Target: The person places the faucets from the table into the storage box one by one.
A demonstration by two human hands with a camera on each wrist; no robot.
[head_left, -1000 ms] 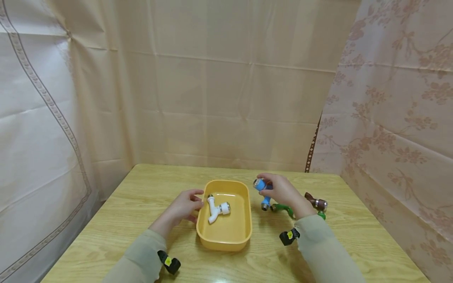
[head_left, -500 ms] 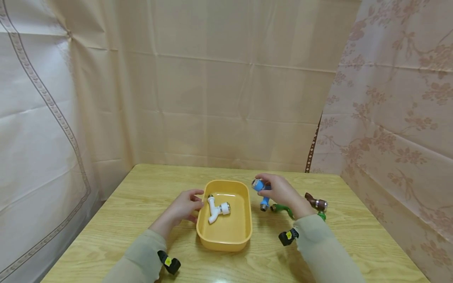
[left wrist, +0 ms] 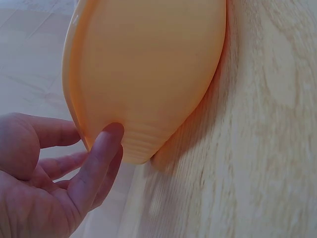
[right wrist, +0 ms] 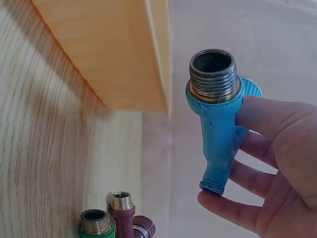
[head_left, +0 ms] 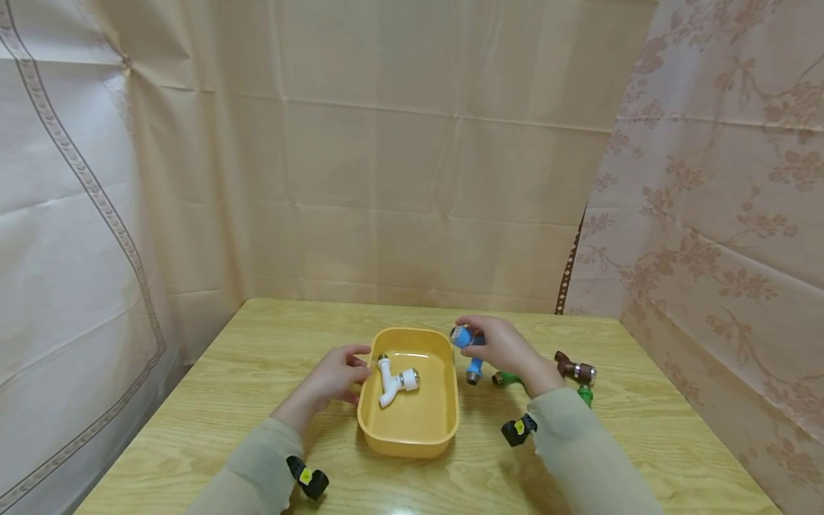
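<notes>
My right hand [head_left: 505, 350] holds a blue tap [right wrist: 218, 134] by its body, up beside the right rim of the yellow tub [head_left: 412, 452]. The tap's metal threaded inlet [right wrist: 213, 74] points toward the camera in the right wrist view, with the fingers along its far side. At the tub's left side, my left hand [head_left: 335, 373] touches the wall and rim with its extended fingers [left wrist: 101, 148]. A white tap [head_left: 389, 386] lies inside the tub.
On the wooden table [head_left: 290, 329], right of the tub, lie a brown tap [head_left: 575, 369] and green taps [head_left: 584, 395], partly hidden by my right arm. Curtains stand behind and at both sides.
My right hand has moved a little left with the blue tap, closer to the tub's rim. The left hand and the tub have stayed put.
</notes>
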